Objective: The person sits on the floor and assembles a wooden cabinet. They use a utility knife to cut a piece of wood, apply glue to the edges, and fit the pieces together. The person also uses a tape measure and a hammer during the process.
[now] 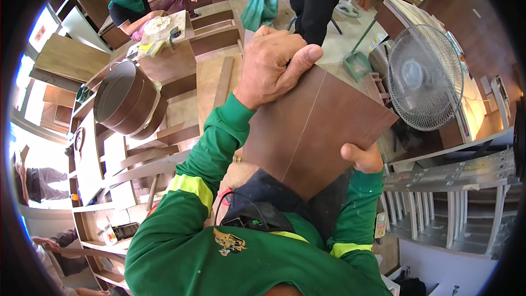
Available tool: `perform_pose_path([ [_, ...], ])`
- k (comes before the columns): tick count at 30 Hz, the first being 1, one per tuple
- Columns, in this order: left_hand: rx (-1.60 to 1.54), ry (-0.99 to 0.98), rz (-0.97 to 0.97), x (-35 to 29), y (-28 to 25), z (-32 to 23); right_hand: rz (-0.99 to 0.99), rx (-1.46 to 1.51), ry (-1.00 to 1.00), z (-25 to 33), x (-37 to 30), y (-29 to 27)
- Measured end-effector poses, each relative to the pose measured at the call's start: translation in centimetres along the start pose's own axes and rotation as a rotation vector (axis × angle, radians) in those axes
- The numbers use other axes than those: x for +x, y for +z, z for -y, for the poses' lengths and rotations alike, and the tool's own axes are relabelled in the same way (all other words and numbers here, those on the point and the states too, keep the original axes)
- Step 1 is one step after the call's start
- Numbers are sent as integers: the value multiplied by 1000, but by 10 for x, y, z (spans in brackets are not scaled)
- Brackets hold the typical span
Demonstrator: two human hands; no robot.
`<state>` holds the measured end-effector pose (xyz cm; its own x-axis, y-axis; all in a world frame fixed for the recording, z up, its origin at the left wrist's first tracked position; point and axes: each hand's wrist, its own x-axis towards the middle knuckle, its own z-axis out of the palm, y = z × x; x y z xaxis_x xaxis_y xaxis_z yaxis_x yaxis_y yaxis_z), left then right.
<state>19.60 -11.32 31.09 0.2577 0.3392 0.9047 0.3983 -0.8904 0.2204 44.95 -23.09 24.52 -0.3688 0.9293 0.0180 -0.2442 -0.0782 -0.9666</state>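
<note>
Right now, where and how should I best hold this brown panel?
I'd grip the brown panel by opposite edges: left hand over the far edge, right hand coming from the right onto the near edge. It's broad, flat and angular, with no handle showing.

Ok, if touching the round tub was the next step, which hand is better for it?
Probably the left hand: it grips the board near its top, nearer the tub. The right hand holds the board's right side, so it would likely have to reach across.
</note>
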Motion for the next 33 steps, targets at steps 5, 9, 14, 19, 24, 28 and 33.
perform_pose_path([
  [5,-43,53,70,2,7,-26,-57,49,-48,-11,-2,12],
  [9,-93,20,60,6,11,-29,-19,65,-69,-7,7,7],
  [14,-23,-85,70,15,27,-19,-105,71,-139,-11,29,-13],
  [19,406,-446,343,-22,80,102,-243,-14,108,-49,152,-53],
  [24,831,-226,238,-155,124,192,-518,-921,9,-146,240,-129],
  [28,371,-639,577,-282,145,104,-594,-567,276,-200,241,-150],
  [33,346,-821,641,-283,135,101,-516,-604,257,-261,299,-164],
])
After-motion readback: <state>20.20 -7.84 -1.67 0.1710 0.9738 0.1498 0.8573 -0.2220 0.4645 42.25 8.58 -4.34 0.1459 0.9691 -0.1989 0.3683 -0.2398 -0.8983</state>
